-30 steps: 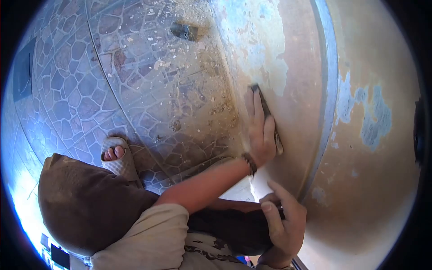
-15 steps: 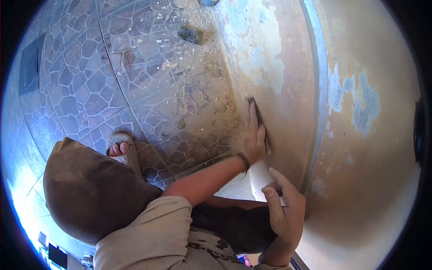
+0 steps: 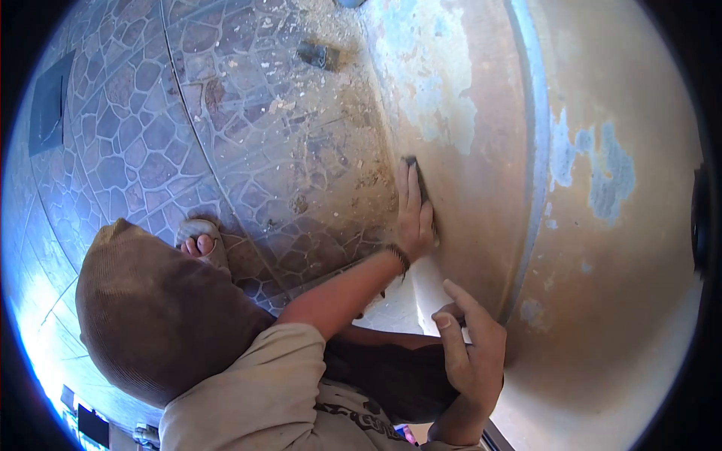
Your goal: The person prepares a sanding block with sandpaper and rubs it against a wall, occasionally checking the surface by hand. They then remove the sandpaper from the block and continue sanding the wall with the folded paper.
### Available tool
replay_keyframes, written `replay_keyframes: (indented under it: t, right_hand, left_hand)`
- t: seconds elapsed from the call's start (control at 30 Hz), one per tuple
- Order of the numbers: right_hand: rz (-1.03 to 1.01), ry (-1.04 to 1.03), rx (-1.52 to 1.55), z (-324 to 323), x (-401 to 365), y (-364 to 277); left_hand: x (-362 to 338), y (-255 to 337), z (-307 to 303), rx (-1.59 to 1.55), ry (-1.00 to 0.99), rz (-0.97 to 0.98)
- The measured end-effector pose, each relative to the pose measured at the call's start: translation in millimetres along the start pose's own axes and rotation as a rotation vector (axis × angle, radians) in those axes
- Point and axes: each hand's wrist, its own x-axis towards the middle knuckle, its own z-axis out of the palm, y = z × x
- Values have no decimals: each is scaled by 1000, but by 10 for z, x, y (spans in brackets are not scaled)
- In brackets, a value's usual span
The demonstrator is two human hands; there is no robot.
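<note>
My left hand [image 3: 415,222] lies along the lower wall [image 3: 481,180], fingers stretched out and pressing a dark flat piece of sandpaper [image 3: 421,184] against the surface. Most of the sandpaper is hidden under the fingers. A dark bracelet [image 3: 397,258] circles that wrist. Lower and to the right is my right hand [image 3: 475,347], held in front of the wall with thumb and index finger apart and the other fingers bent. Nothing shows in it.
Paint flakes and dust cover the stone-patterned floor [image 3: 150,158] along the wall. A dark block-like object [image 3: 319,55] lies there. A bluish ledge [image 3: 535,98] runs along the wall, with peeled patches [image 3: 611,173] beyond. My bent knee [image 3: 165,316] and sandalled foot [image 3: 199,244] are at left.
My left hand has slid slightly left and up along the wall with the sandpaper. My right hand has barely shifted.
</note>
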Motion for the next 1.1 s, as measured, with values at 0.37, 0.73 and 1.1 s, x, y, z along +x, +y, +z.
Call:
replay_keyframes:
  t: [0.37, 0.73, 1.1]
  right_hand:
    - [-54, -20, 6, -35, 20, -41]
    - [-9, -41, -21, 10, 11, -13]
    - [36, -98, -40, 60, 52, 14]
  left_hand:
    - [758, 47, -148, 23, 102, 241]
    - [1770, -53, -456, 83, 123, 332]
    - [540, -201, -126, 34, 30, 178]
